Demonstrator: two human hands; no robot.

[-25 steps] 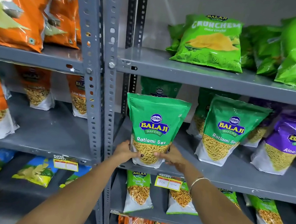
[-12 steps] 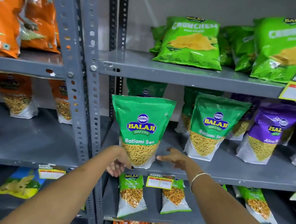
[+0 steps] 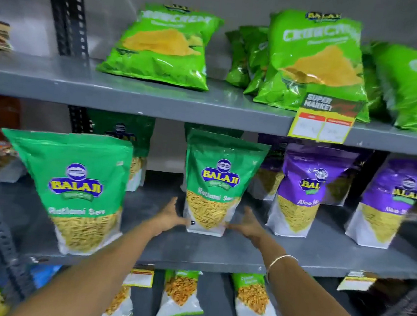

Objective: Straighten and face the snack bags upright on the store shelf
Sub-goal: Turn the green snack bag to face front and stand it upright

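Bag: green snack bag [image 3: 214,184] upright between both hands, long axis vertical.
Left hand [image 3: 171,216]: open, touching bag's base.
Right hand [image 3: 245,224]: open, equally near.

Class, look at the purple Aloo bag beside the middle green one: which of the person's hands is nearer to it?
Right. The right hand lies just left of the purple Aloo bag; the left hand is beyond the green bag.

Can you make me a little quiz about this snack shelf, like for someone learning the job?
1. True or false: both hands touch the same green bag.
2. What colour are the two bags right of it? A purple, B orange, C blue.
3. Fill in: the yellow price tag hangs on the ___ shelf edge.

Key: 1 true, the left hand and right hand flank its base; 2 A, purple bags; 3 top.
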